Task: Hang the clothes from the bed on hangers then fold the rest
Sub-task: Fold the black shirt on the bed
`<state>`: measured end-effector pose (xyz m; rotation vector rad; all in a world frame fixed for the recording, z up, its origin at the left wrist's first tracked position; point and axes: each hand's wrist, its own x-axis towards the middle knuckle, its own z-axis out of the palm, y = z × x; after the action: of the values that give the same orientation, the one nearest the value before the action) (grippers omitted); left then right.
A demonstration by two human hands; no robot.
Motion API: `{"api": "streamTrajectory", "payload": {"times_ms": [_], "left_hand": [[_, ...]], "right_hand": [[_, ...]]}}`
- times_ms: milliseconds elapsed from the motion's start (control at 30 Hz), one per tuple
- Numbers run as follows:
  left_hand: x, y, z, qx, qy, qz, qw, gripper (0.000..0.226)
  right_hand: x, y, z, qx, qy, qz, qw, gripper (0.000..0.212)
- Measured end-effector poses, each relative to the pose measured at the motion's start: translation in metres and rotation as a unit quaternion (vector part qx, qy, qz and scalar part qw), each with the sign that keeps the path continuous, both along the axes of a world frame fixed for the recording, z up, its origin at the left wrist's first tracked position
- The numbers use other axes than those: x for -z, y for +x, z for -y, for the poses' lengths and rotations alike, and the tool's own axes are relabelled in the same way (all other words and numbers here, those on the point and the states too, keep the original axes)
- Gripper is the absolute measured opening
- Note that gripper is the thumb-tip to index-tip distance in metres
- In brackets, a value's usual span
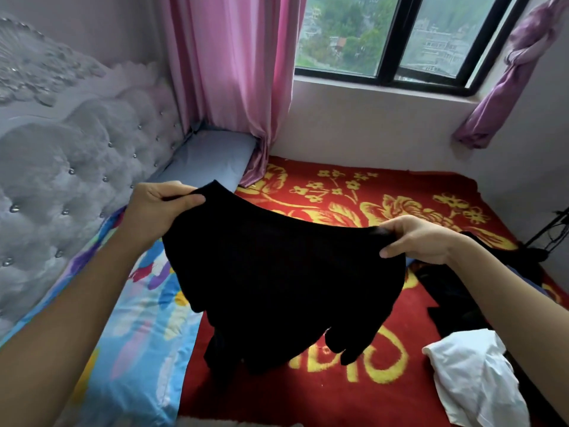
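Black garment [277,266]: seemingly soft, light, limp cloth, hanging above the red blanket [385,192], top edge pinched at either end by left hand [157,208] and right hand [418,238]; likely best gripped there.

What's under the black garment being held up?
The black garment, gripped by the left hand and right hand, hangs over the red floral blanket and the edge of a blue patterned quilt. Anything directly beneath its spread is covered.

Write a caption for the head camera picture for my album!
Left hand and right hand hold up a black garment over the red blanket.
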<state>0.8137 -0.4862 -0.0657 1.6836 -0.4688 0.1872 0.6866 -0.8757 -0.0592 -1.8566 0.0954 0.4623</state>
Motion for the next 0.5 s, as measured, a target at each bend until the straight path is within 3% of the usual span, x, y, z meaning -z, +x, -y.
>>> {"api": "streamTrajectory", "payload": {"times_ms": [100, 167, 300, 400, 500], "left_hand": [[-0.011, -0.002, 0.004, -0.011, 0.042, 0.106, 0.993, 0.025], [-0.016, -0.004, 0.006, -0.010, 0.055, 0.141, 0.988, 0.027], [-0.020, -0.001, -0.002, 0.049, 0.131, 0.186, 0.973, 0.036], [-0.016, 0.008, -0.003, 0.037, 0.271, 0.204, 0.940, 0.025], [-0.016, 0.017, -0.001, 0.003, 0.304, 0.207, 0.930, 0.013]], "right_hand": [[0.000, 0.002, 0.001, -0.030, -0.141, -0.020, 0.989, 0.020], [0.003, 0.005, 0.003, 0.011, -0.165, 0.016, 0.986, 0.019], [0.016, 0.011, 0.009, 0.168, -0.093, 0.154, 0.969, 0.019], [0.027, 0.014, 0.007, 0.199, -0.026, 0.182, 0.963, 0.021], [0.031, 0.018, 0.005, 0.218, 0.002, 0.210, 0.953, 0.028]]}}
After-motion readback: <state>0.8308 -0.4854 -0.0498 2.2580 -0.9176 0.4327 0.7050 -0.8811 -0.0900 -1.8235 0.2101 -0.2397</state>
